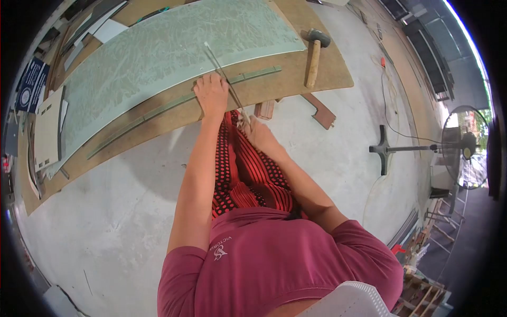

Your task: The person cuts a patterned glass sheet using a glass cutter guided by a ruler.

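My left hand presses down near the front edge of the workbench, its fingers bent over a long, narrow green strip. The strip runs along the bench, and part of it is hidden under that hand. My right hand is closed below the bench edge, around the handle end of a long thin tool that looks like a hacksaw. Just right of my left hand, the tool crosses over the strip, its far end above a large pale green panel with a mottled surface.
A hammer with a wooden handle lies on the bench at right. Beyond the edge are a notched brown piece and a reddish block. A stand fan is at far right. Cream-coloured pieces rest at the left end.
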The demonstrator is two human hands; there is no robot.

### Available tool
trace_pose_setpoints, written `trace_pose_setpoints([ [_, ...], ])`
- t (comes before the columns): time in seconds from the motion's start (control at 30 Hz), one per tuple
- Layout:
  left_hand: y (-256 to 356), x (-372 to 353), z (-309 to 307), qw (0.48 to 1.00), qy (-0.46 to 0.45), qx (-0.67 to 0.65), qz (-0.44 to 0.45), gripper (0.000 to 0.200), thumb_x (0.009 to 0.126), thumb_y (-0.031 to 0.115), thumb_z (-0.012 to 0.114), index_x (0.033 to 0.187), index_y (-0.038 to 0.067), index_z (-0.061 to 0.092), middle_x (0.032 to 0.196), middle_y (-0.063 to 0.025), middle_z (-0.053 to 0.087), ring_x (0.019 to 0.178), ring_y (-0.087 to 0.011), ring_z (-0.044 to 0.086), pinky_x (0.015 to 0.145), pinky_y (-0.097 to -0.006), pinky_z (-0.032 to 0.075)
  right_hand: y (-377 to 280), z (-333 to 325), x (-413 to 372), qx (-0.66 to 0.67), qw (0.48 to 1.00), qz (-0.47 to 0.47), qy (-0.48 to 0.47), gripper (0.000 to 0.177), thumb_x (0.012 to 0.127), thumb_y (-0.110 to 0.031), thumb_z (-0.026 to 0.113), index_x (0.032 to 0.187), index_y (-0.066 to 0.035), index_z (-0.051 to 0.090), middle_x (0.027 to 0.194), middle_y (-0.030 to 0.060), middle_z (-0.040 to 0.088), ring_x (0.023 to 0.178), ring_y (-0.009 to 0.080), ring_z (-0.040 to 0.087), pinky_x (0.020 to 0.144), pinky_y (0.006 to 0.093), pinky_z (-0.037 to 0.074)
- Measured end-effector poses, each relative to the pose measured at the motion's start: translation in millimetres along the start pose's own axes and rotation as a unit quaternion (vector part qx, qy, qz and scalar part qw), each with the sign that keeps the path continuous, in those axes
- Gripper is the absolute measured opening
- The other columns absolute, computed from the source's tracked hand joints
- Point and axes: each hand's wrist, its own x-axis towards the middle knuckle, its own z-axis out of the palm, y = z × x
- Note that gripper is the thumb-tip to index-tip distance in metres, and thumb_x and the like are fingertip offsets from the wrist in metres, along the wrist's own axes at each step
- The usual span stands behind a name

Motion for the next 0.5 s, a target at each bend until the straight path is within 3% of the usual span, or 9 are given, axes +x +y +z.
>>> trace_pose_setpoints([
  [0.23,1.5,2.4,-3.0,1.000,-0.005,-0.005,-0.023,0.014,0.076,0.017,0.064,0.084,0.010,0.055,0.090,-0.0091,0.055,0.087,-0.0305,0.052,0.075,-0.0439,0.039,1.7,4.5,-36.5,0.021,0.999,0.029,-0.039,0.030,0.096,-0.028,0.042,0.108,-0.001,0.046,0.086,0.0337,0.059,0.084,0.0514,0.057,0.070,0.0588,0.044],
  [0.3,3.3,2.3,-4.7,1.000,0.002,-0.009,-0.025,0.011,0.077,0.018,0.064,0.078,0.010,0.056,0.086,-0.0077,0.056,0.086,-0.0295,0.054,0.074,-0.0436,0.040,7.1,-3.2,-43.8,0.029,0.997,0.046,-0.057,0.029,0.096,-0.028,0.041,0.109,-0.002,0.046,0.087,0.0335,0.059,0.085,0.0515,0.056,0.071,0.0584,0.044],
  [0.37,3.7,0.9,-3.4,1.000,0.001,-0.008,-0.027,0.011,0.077,0.017,0.065,0.078,0.010,0.056,0.085,-0.0077,0.056,0.086,-0.0293,0.054,0.074,-0.0435,0.040,-4.0,-23.5,-43.1,0.044,0.996,0.073,-0.031,0.033,0.096,-0.028,0.038,0.107,0.002,0.047,0.088,0.0331,0.059,0.084,0.0512,0.056,0.073,0.0546,0.043],
  [0.43,3.5,3.3,-4.4,1.000,0.007,-0.009,-0.028,0.011,0.077,0.017,0.065,0.078,0.010,0.056,0.085,-0.0077,0.056,0.086,-0.0291,0.054,0.074,-0.0433,0.040,-5.1,-32.9,-39.6,0.041,0.998,0.038,0.013,0.032,0.096,-0.028,0.038,0.105,0.001,0.048,0.085,0.0304,0.060,0.081,0.0497,0.057,0.071,0.0525,0.043],
  [0.5,4.5,3.1,-4.8,0.999,0.003,-0.014,-0.037,0.011,0.077,0.016,0.065,0.078,0.010,0.056,0.085,-0.0075,0.056,0.085,-0.0288,0.054,0.074,-0.0432,0.040,0.9,-37.2,-30.0,0.039,0.994,0.100,0.008,0.032,0.096,-0.028,0.038,0.103,0.001,0.049,0.082,0.0298,0.059,0.079,0.0481,0.058,0.070,0.0511,0.044],
])
